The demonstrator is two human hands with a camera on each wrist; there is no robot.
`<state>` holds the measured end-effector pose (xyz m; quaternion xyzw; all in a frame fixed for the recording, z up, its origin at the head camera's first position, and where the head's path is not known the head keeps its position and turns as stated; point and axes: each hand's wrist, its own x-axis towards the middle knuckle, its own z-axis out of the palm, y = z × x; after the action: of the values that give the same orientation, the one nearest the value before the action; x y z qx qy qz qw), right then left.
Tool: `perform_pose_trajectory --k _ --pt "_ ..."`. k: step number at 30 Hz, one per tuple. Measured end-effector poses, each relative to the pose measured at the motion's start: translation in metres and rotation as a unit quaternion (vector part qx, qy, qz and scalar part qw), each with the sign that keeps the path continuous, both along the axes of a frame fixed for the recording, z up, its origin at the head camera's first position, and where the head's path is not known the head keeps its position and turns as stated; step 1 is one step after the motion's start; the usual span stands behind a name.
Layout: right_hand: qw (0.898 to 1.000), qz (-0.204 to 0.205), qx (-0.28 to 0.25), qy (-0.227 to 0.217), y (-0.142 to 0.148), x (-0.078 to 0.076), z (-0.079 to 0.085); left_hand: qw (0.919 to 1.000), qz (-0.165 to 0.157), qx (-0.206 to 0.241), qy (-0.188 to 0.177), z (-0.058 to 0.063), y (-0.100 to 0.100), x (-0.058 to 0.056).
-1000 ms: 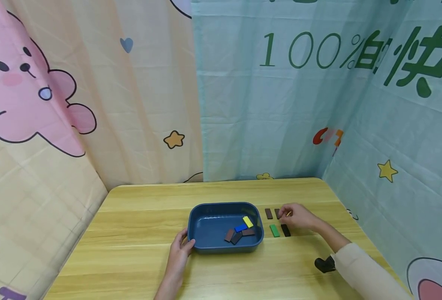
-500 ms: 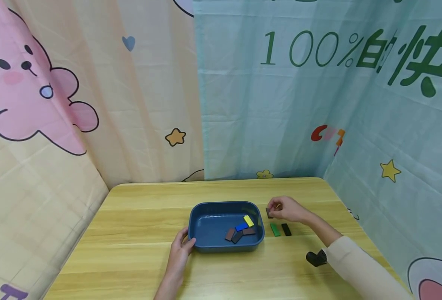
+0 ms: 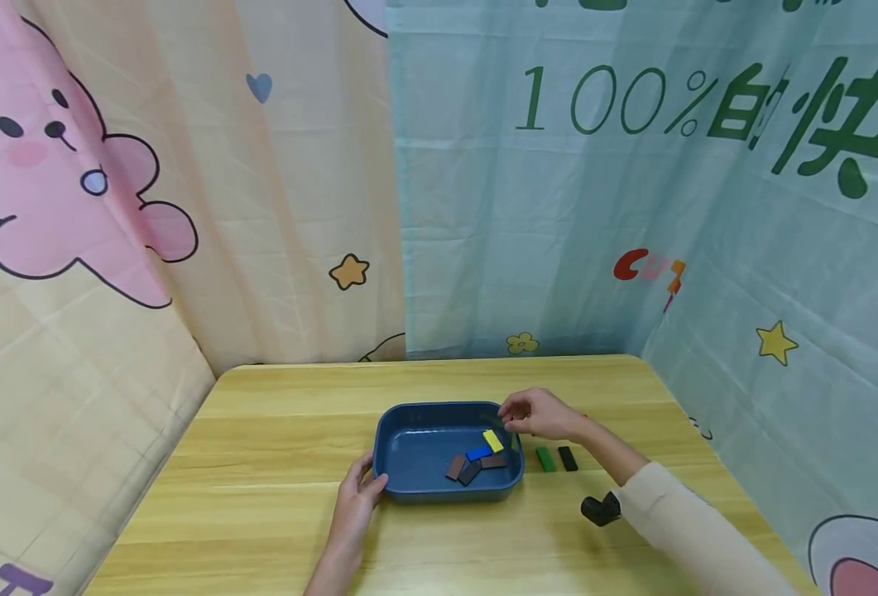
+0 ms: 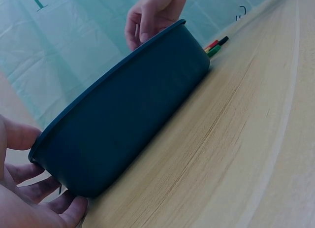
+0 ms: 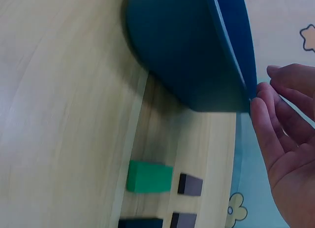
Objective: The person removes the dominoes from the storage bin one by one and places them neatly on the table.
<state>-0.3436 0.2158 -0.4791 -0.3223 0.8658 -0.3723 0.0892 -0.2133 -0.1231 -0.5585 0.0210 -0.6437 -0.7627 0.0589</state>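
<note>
My left hand (image 3: 354, 494) holds the near left corner of a dark blue rectangular tray (image 4: 123, 107), thumb at the rim and fingers against its wall. Over the tray's far right corner is my right hand (image 3: 543, 414), its fingers bent and gathered beside the rim (image 5: 231, 48). Whether anything is between those fingertips cannot be made out. Inside the tray lie a yellow block (image 3: 493, 440), a blue block (image 3: 479, 453), two brown blocks and a black block (image 3: 470, 473). A faint dark green streak shows in the tray near the right fingertips.
Right of the tray, a green block (image 3: 545, 459) and a black block (image 3: 568, 459) lie on the wooden table (image 3: 282, 447). Two brown blocks (image 5: 190, 184) sit beside them. Red and yellow pieces show behind the green one in the left wrist view. Printed curtains surround the table.
My right hand has moved left, from above the blocks on the table to the tray's far right corner. The left hand and the tray have stayed in place.
</note>
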Motion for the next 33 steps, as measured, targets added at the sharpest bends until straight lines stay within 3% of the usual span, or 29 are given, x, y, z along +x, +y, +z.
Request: perform_pose_trajectory --k 7,18,24,33 --pt "1.000 0.028 -0.002 -0.005 -0.023 -0.001 0.001 1.0000 -0.001 0.001 -0.001 0.000 0.000 -0.001" --pt "0.998 0.068 0.006 -0.005 -0.053 -0.007 -0.014 1.0000 0.003 0.000 -0.010 0.000 0.000 -0.002" --pt "0.995 0.091 0.039 0.002 -0.070 -0.009 -0.022 1.0000 -0.001 0.000 0.001 0.001 0.000 -0.002" --pt "0.983 0.150 0.100 0.014 -0.088 -0.013 -0.030 1.0000 -0.001 -0.001 -0.002 0.001 0.000 -0.003"
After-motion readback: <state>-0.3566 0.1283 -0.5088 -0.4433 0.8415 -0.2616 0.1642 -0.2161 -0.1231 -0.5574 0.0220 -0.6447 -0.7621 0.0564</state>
